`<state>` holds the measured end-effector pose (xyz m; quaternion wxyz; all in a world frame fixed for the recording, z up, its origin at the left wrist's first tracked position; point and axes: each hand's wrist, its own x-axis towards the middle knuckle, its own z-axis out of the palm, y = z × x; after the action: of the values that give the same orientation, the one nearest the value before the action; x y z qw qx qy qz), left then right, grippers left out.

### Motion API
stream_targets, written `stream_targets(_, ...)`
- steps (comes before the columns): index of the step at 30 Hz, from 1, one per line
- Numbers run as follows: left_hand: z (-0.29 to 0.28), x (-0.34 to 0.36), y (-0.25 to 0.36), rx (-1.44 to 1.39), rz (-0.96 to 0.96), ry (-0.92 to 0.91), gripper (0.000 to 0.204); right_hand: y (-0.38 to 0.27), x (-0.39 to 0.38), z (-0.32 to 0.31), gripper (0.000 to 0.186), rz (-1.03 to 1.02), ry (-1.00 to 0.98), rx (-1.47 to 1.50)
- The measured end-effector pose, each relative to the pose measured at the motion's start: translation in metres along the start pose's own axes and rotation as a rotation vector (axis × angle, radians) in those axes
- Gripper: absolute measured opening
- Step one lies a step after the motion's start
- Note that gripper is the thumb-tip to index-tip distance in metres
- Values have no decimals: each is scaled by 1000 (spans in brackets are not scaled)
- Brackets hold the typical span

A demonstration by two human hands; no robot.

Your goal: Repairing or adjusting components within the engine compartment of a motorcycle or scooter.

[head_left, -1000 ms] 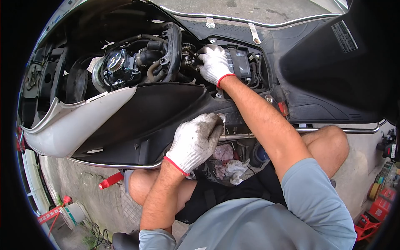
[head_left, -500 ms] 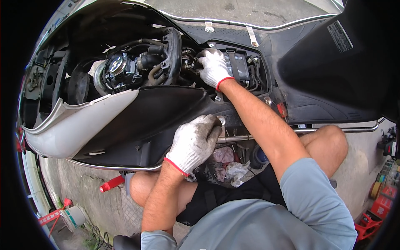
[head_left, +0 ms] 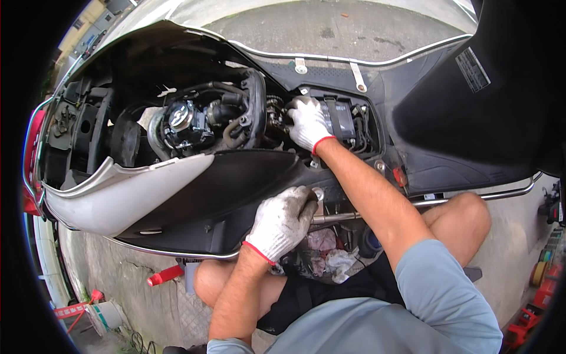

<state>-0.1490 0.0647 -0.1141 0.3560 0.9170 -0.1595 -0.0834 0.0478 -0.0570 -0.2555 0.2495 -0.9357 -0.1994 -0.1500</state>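
My right hand [head_left: 309, 125], in a white knit glove with a red cuff, reaches into the gap between the battery [head_left: 338, 120] and the metal engine parts [head_left: 275, 112]. Its fingers are curled and their tips are hidden among those parts. My left hand [head_left: 279, 225], in a matching glove with dirty fingertips, is closed at the near edge of the scooter's footboard [head_left: 336, 192], beside a round metal washer [head_left: 319, 193]. Whatever it may hold does not show. Left of the engine gap, a carburetor [head_left: 184, 118] with a shiny round cap sits among black hoses.
A white side panel [head_left: 141, 192] spans the near left. Chrome rail [head_left: 448, 202] edges the footboard. Crumpled rags [head_left: 341, 264] lie below it. Floor items include a red-handled object [head_left: 165, 275] at left and red containers [head_left: 545, 292] at right.
The whole scene sits lower in the picture, as the head view has tilted. Both hands keep nearly the same places on the scooter, with only slight finger movement.
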Motion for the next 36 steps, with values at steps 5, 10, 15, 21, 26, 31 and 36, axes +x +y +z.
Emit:
stream_targets(5, 1, -2, -4, 27, -37, -22, 24, 6, -5, 2, 31, -31, -1, 66)
stream_targets(10, 9, 0, -22, 109, -11, 15, 21, 17, 14, -51, 27, -22, -289, 161)
stream_targets(15, 8, 4, -19, 102, 0, -2, 23, 22, 33, -159, 28, -78, -390, 30)
stream_targets(21, 8, -1, -19, 123, 19, 18, 22, -36, -12, -258, 25, -114, -625, -105)
stream_targets(26, 13, -18, -2, 51, 29, -94, 22, -56, -65, -242, 25, -428, -746, -54)
stream_targets(31, 21, -50, -5, -176, 87, -237, 28, -82, -62, -214, 26, -526, -915, 74)
stream_targets(36, 19, -40, -7, -402, -82, -185, 13, -68, -47, -191, 27, -338, -1137, 264)
